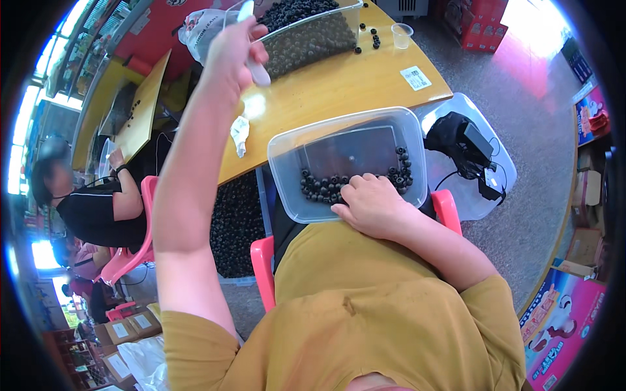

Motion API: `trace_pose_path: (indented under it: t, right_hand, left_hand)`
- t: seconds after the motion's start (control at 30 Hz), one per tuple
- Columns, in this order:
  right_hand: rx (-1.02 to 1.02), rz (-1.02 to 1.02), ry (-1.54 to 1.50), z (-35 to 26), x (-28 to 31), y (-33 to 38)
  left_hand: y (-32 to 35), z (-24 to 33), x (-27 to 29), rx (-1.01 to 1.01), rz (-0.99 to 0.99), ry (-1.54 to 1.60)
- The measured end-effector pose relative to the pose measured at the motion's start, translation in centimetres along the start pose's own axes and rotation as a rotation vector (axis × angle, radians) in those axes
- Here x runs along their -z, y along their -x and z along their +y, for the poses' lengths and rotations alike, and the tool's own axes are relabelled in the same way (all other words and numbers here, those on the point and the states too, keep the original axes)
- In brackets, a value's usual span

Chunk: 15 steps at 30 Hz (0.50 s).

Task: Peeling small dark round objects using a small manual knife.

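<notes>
My left hand point(235, 49) is raised over the table's left part, closed around a long white object point(259, 73) with a rounded lower end; its upper tip sticks out above my fingers. Its exact kind is hidden by the hand. My right hand point(373, 203) reaches over the near wall of a clear plastic bin point(287, 156) that rests at my lap against the table edge. Its fingers are curled down at small round black pieces point(319, 189), gathered along the bin's near and right sides. Whatever those fingers pinch is covered.
On the yellow table point(313, 104) stand a large clear tub point(313, 42) heaped with black pieces, a clear cup point(402, 36) and a crumpled white wrapper point(240, 135). Another black-filled crate point(238, 228) sits below. A lid with black cables point(466, 146) lies right. A co-worker point(98, 208) sits left.
</notes>
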State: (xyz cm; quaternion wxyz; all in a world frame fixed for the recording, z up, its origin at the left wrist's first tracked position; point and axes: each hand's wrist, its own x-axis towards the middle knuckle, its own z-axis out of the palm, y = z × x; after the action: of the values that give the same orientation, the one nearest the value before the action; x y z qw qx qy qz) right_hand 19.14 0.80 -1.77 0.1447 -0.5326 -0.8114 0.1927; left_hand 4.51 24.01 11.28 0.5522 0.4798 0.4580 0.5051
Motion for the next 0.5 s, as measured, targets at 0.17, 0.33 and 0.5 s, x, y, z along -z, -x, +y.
trace_pose_path:
  t: [0.17, 0.33, 0.5]
  right_hand:
    - [0.085, -0.119, 0.004, 0.2, 0.0, 0.1]
    - [0.147, -0.093, -0.075, 0.8, -0.9, -0.5]
    - [0.050, 0.002, -0.188, 0.9, -0.6, -0.7]
  left_hand:
    - [9.5, -3.3, 0.0, 0.102, -0.174, 0.059]
    - [15.5, -3.9, 0.3, 0.167, -0.200, 0.100]
    - [20.0, -5.2, 1.8, 0.084, -0.169, 0.115]
